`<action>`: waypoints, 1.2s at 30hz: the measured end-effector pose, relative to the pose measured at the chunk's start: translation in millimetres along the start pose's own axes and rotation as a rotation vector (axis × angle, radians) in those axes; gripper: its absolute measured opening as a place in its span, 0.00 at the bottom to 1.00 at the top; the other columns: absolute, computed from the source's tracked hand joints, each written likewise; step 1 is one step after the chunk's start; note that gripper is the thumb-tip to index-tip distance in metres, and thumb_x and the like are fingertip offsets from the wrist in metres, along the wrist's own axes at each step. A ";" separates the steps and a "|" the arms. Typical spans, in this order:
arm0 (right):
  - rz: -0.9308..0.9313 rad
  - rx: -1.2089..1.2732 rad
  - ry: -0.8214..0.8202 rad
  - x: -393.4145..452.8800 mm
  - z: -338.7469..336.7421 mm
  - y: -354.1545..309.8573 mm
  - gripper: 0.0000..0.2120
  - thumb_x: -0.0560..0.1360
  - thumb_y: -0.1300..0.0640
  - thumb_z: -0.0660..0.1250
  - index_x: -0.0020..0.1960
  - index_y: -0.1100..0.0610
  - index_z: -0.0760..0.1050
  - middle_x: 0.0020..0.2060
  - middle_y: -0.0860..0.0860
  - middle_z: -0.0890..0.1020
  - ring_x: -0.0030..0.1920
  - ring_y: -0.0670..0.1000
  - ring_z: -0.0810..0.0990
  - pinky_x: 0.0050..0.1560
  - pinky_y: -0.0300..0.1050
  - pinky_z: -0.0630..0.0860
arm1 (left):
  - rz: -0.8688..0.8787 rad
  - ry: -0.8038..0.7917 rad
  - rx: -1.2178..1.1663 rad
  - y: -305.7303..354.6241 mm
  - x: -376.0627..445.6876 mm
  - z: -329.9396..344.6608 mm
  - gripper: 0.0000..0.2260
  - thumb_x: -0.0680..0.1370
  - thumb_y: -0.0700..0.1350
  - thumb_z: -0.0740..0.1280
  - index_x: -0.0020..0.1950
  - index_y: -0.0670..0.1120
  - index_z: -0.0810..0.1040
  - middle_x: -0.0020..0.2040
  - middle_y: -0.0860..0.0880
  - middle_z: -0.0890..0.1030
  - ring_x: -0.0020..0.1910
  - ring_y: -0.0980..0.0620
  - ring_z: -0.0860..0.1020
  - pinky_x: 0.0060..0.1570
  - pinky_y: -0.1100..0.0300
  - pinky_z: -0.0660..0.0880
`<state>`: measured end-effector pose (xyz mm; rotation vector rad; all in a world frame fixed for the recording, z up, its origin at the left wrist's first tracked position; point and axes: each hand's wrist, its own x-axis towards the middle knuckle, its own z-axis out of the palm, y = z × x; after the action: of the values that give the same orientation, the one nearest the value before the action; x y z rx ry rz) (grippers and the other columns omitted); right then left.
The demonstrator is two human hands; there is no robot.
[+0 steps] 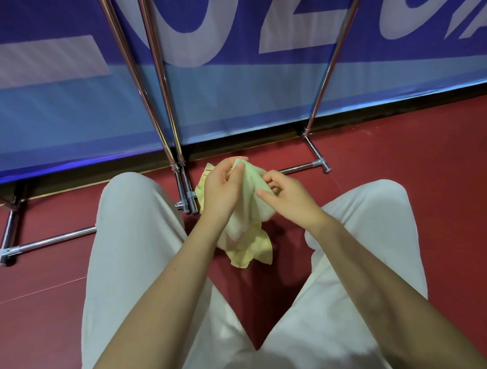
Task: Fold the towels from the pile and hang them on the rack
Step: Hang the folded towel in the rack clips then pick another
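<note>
A small pale yellow-green towel (248, 234) hangs crumpled between my two hands, above the red floor and between my knees. My left hand (223, 189) grips its upper part, fingers curled round the cloth near the top. My right hand (286, 195) pinches the towel's right edge with curled fingers. The towel's lower corners dangle loose under my left wrist. The chrome rack (160, 84) stands right in front of me; only its slanted legs and floor bars show, its hanging rails are out of view. No pile of towels is in view.
My legs in white trousers (133, 245) spread to both sides. The rack's foot bars (48, 243) lie on the red floor at left and at right (305, 167). A blue banner with large white letters (260, 86) runs behind the rack.
</note>
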<state>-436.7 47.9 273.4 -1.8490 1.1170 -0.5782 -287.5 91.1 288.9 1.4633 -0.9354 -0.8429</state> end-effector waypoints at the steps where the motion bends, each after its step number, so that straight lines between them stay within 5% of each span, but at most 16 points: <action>1: -0.004 -0.050 -0.016 -1.0 0.2 2.3 0.04 0.74 0.52 0.68 0.47 0.49 0.75 0.37 0.46 0.80 0.37 0.49 0.77 0.43 0.48 0.76 | 0.011 0.004 0.016 0.8 0.4 -3.6 0.09 0.81 0.40 0.61 0.53 0.47 0.81 0.44 0.57 0.81 0.40 0.68 0.77 0.46 0.72 0.70; 5: -0.037 -0.164 0.014 -4.0 0.6 8.7 0.06 0.73 0.52 0.70 0.41 0.48 0.74 0.30 0.44 0.71 0.30 0.44 0.67 0.37 0.47 0.70 | 0.040 0.019 0.044 1.8 2.3 -20.4 0.09 0.80 0.43 0.62 0.52 0.52 0.81 0.46 0.56 0.82 0.47 0.61 0.78 0.50 0.65 0.72; 8: -0.027 -0.173 0.052 -3.6 0.1 12.7 0.06 0.71 0.51 0.71 0.42 0.51 0.75 0.32 0.44 0.72 0.32 0.44 0.69 0.40 0.49 0.72 | 0.053 0.016 0.061 2.6 0.0 -30.9 0.09 0.81 0.42 0.62 0.53 0.50 0.81 0.47 0.56 0.82 0.47 0.64 0.78 0.48 0.71 0.71; 13: -0.152 -0.366 0.126 -6.0 -1.9 14.5 0.07 0.72 0.52 0.72 0.42 0.54 0.77 0.37 0.43 0.76 0.42 0.46 0.74 0.43 0.46 0.72 | 0.013 0.012 0.032 -4.8 -2.5 -43.9 0.09 0.80 0.45 0.62 0.54 0.48 0.82 0.53 0.52 0.84 0.55 0.57 0.80 0.57 0.61 0.73; 16: -0.230 -0.330 0.221 -4.9 -0.8 15.5 0.09 0.71 0.53 0.74 0.38 0.55 0.75 0.36 0.41 0.73 0.42 0.45 0.72 0.42 0.43 0.71 | -0.016 0.064 0.007 -4.2 -4.3 -50.7 0.09 0.81 0.44 0.62 0.53 0.49 0.82 0.49 0.54 0.83 0.49 0.63 0.78 0.50 0.68 0.72; 21: -0.175 -0.127 0.271 -2.4 5.8 10.7 0.11 0.71 0.55 0.74 0.38 0.58 0.74 0.53 0.47 0.77 0.55 0.47 0.75 0.55 0.40 0.73 | -0.012 0.126 -0.052 -2.1 -7.2 -57.2 0.09 0.81 0.43 0.62 0.55 0.48 0.82 0.49 0.56 0.83 0.47 0.68 0.78 0.49 0.74 0.72; 24: -0.024 0.089 0.186 -0.8 8.3 7.8 0.11 0.72 0.55 0.73 0.38 0.57 0.72 0.46 0.50 0.81 0.43 0.49 0.79 0.48 0.51 0.77 | 0.005 0.143 -0.068 -1.1 -8.3 -60.3 0.09 0.81 0.43 0.62 0.55 0.48 0.81 0.52 0.55 0.83 0.52 0.63 0.78 0.55 0.68 0.73; 26: 0.009 0.089 0.179 -2.0 9.0 5.9 0.12 0.72 0.54 0.73 0.39 0.57 0.71 0.34 0.52 0.78 0.32 0.47 0.71 0.37 0.46 0.72 | 0.019 0.140 -0.062 -1.1 -8.3 -61.6 0.09 0.81 0.43 0.62 0.56 0.48 0.81 0.54 0.54 0.83 0.55 0.60 0.78 0.58 0.65 0.73; 32: 0.023 0.055 0.105 -0.4 5.2 1.9 0.14 0.72 0.58 0.73 0.56 0.49 0.75 0.37 0.46 0.75 0.37 0.43 0.73 0.41 0.31 0.69 | 0.076 0.131 -0.040 0.9 -8.0 -64.7 0.09 0.81 0.42 0.62 0.55 0.47 0.81 0.53 0.55 0.82 0.52 0.64 0.78 0.53 0.71 0.72; 36: 0.046 0.049 0.014 -2.9 4.3 0.8 0.04 0.74 0.58 0.71 0.43 0.50 0.78 0.34 0.43 0.77 0.34 0.39 0.72 0.39 0.33 0.67 | 0.116 0.089 -0.001 1.4 -8.7 -66.0 0.09 0.82 0.42 0.62 0.56 0.47 0.81 0.52 0.51 0.83 0.51 0.62 0.78 0.52 0.71 0.72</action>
<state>-435.3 52.1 270.7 -1.7749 1.1418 -0.5880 -231.8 126.9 296.4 1.4202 -0.9434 -0.6881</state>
